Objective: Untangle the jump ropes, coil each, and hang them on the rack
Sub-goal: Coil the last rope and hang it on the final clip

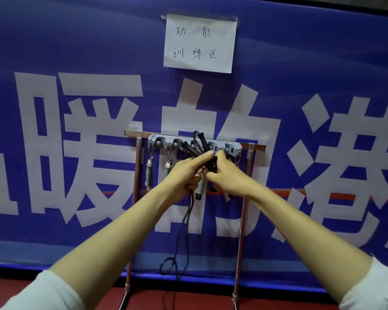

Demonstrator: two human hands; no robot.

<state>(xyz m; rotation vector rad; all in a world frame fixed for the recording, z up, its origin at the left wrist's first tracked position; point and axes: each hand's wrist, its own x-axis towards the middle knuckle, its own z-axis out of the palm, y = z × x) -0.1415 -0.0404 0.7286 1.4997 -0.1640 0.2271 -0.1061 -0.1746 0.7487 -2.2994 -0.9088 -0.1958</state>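
Paper [199, 43] above the fingers reads "功能训练区". The left hand [184, 175] and the right hand [230, 175] both grip black jump rope handles [203, 140] against the grey plastic rack [161, 139]; thin cord [184, 222] hangs under them.

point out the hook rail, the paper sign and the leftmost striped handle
hook rail [162, 139], head view, left end of grey strip
paper sign [199, 43], head view, middle of sheet
leftmost striped handle [148, 175], head view, mid-grip
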